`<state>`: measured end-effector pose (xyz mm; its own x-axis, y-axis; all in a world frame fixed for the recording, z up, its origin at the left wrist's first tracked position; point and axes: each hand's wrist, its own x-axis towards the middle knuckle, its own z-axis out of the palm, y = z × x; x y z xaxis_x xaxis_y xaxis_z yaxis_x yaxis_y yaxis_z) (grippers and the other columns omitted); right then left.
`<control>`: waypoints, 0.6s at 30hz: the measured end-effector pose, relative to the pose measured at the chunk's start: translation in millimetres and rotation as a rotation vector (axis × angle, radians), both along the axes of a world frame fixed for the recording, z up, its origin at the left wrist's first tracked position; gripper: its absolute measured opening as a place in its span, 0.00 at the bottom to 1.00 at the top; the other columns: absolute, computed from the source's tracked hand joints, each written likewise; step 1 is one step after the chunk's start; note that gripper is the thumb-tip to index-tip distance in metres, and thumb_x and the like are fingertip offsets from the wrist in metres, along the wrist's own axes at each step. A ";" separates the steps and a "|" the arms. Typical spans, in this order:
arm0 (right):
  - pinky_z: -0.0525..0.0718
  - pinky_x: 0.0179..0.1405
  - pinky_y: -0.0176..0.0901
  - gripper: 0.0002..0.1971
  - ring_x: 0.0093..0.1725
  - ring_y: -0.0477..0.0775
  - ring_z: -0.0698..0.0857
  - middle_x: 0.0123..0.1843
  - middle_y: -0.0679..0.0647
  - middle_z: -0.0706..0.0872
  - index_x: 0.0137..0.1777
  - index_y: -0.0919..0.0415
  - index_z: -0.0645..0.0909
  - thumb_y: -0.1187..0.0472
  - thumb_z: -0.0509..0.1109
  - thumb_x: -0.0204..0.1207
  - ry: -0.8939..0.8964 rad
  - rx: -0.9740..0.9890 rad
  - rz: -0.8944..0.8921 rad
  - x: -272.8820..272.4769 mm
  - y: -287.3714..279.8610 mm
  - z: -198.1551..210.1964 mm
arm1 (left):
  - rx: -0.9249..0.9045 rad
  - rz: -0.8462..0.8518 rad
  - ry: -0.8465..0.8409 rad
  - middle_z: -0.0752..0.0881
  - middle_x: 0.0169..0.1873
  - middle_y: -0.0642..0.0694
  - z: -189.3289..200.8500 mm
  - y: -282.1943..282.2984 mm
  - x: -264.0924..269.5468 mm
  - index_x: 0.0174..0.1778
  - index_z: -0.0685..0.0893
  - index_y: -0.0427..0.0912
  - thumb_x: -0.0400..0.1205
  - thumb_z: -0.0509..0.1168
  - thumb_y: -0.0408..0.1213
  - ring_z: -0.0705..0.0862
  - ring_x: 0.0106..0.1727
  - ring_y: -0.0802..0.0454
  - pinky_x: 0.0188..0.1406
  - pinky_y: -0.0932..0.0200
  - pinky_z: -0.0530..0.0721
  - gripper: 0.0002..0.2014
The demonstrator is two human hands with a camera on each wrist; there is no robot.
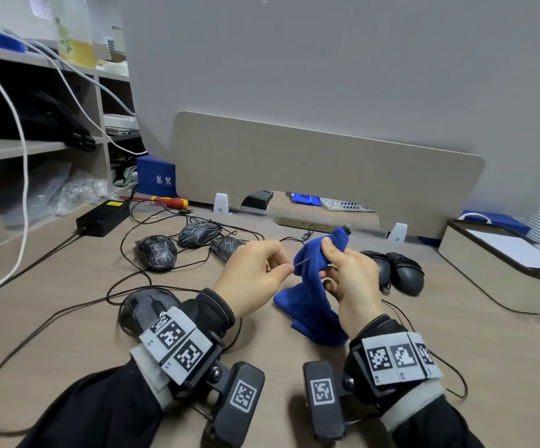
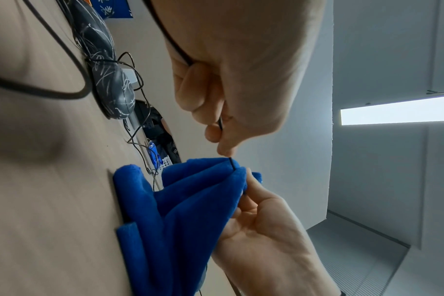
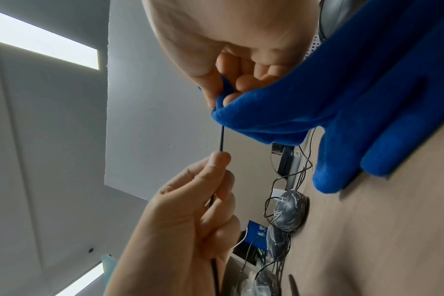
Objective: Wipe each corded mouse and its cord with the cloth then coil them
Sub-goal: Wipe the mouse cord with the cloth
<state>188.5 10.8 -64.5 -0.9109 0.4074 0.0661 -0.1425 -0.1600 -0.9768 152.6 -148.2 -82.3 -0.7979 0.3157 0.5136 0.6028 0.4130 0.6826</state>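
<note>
My left hand [image 1: 259, 270] pinches a thin black mouse cord [image 1: 301, 262] just left of a blue cloth [image 1: 310, 302]. My right hand [image 1: 349, 276] grips the cloth wrapped round the cord; the cord's plug end [image 1: 346, 228] sticks out of the cloth's top. In the right wrist view the cord [image 3: 221, 138] runs taut from the cloth [image 3: 330, 112] to the left fingertips [image 3: 219, 158]. The cord's black mouse [image 1: 152, 307] lies on the desk behind my left wrist. Three patterned mice [image 1: 157, 252] lie loose at the back left. Two dark coiled mice [image 1: 404, 273] sit right of the cloth.
A black power brick [image 1: 102, 218] and a red-yellow screwdriver [image 1: 168, 200] lie at the back left. A beige box [image 1: 501, 273] holding paper stands at the right. Loose cords [image 1: 126, 286] loop across the wooden desk [image 1: 294, 350]. A beige divider panel [image 1: 327, 169] closes the back.
</note>
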 end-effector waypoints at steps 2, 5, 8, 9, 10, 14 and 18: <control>0.70 0.18 0.32 0.11 0.19 0.43 0.73 0.24 0.49 0.78 0.44 0.65 0.85 0.59 0.70 0.83 0.010 0.069 0.042 0.9 -2.6 -0.7 | 0.008 0.030 -0.020 0.83 0.28 0.56 -1.6 -2.9 -2.6 0.31 0.80 0.55 0.79 0.72 0.34 0.77 0.31 0.57 0.36 0.60 0.75 0.14; 0.69 0.19 0.33 0.11 0.21 0.45 0.73 0.27 0.54 0.78 0.45 0.67 0.86 0.58 0.71 0.83 0.004 0.064 0.097 2.4 -6.4 -0.4 | 0.054 0.019 -0.080 0.82 0.29 0.55 -3.5 -5.8 -3.9 0.38 0.83 0.51 0.78 0.73 0.37 0.77 0.30 0.60 0.35 0.61 0.73 0.06; 0.69 0.18 0.32 0.12 0.18 0.44 0.73 0.22 0.51 0.78 0.38 0.64 0.85 0.59 0.71 0.83 -0.001 0.059 0.146 4.4 -10.5 0.4 | 0.092 -0.035 -0.083 0.85 0.30 0.50 -3.5 -3.1 0.1 0.42 0.86 0.49 0.75 0.74 0.43 0.77 0.28 0.61 0.34 0.61 0.74 0.05; 0.68 0.19 0.33 0.13 0.18 0.44 0.73 0.21 0.50 0.78 0.36 0.62 0.84 0.59 0.71 0.82 -0.010 0.066 0.156 4.7 -11.6 0.5 | 0.109 -0.044 -0.080 0.87 0.31 0.49 -3.0 -1.5 1.3 0.41 0.86 0.48 0.75 0.73 0.43 0.78 0.28 0.59 0.33 0.60 0.75 0.04; 0.68 0.20 0.34 0.13 0.19 0.45 0.72 0.22 0.50 0.78 0.36 0.60 0.84 0.58 0.72 0.82 -0.022 0.079 0.167 4.8 -12.3 0.7 | 0.130 -0.045 -0.077 0.88 0.31 0.47 -2.6 -0.3 2.2 0.39 0.86 0.47 0.76 0.74 0.40 0.80 0.28 0.57 0.33 0.60 0.77 0.03; 0.68 0.20 0.35 0.14 0.24 0.48 0.72 0.30 0.57 0.79 0.46 0.67 0.87 0.55 0.71 0.83 -0.059 0.073 0.225 3.8 -11.0 0.1 | 0.229 0.017 -0.074 0.88 0.30 0.43 -4.7 1.1 1.3 0.34 0.84 0.40 0.79 0.72 0.31 0.81 0.29 0.46 0.36 0.49 0.81 0.08; 0.72 0.21 0.36 0.17 0.27 0.51 0.74 0.35 0.60 0.78 0.56 0.72 0.84 0.54 0.68 0.85 -0.053 -0.033 0.235 1.5 -10.3 1.0 | 0.296 0.040 -0.061 0.85 0.30 0.49 -4.5 1.3 1.3 0.34 0.83 0.47 0.81 0.71 0.30 0.80 0.33 0.53 0.41 0.45 0.82 0.11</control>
<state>190.0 0.5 -63.5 -0.9828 0.1847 0.0063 -0.0466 -0.2145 -0.9756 154.0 -146.9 -86.8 -0.8387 0.1270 0.5296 0.5445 0.2139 0.8110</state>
